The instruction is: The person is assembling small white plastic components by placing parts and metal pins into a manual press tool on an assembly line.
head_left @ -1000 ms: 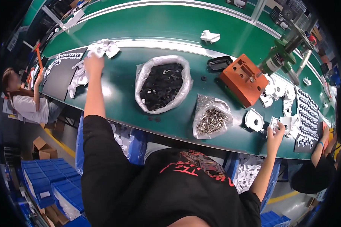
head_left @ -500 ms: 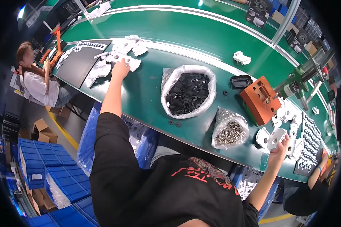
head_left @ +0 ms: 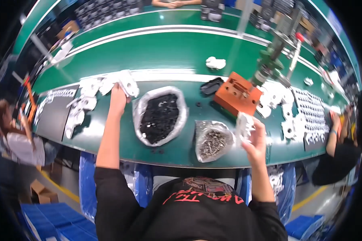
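My left hand (head_left: 117, 98) grips a white plastic housing part (head_left: 128, 83) at the near edge of the left heap of white parts (head_left: 90, 86). In my right hand (head_left: 256, 142) another white plastic part (head_left: 243, 127) is held up, in front of the orange fixture block (head_left: 237, 96) and just right of the bag of screws (head_left: 213, 144). Its inner side is blurred. Between my arms stands a white bag of small black parts (head_left: 161, 118).
A green press (head_left: 267, 64) with a red-knobbed lever rises behind the block, beside a black tray (head_left: 211, 86). White parts (head_left: 291, 126) and a board of small pieces (head_left: 311, 114) lie right. People sit at both sides; a conveyor (head_left: 149, 48) runs behind.
The view has swung and levelled. My right hand has brought its white part leftward from the right heap to beside the screws. My left hand has closed on a part from the left heap.
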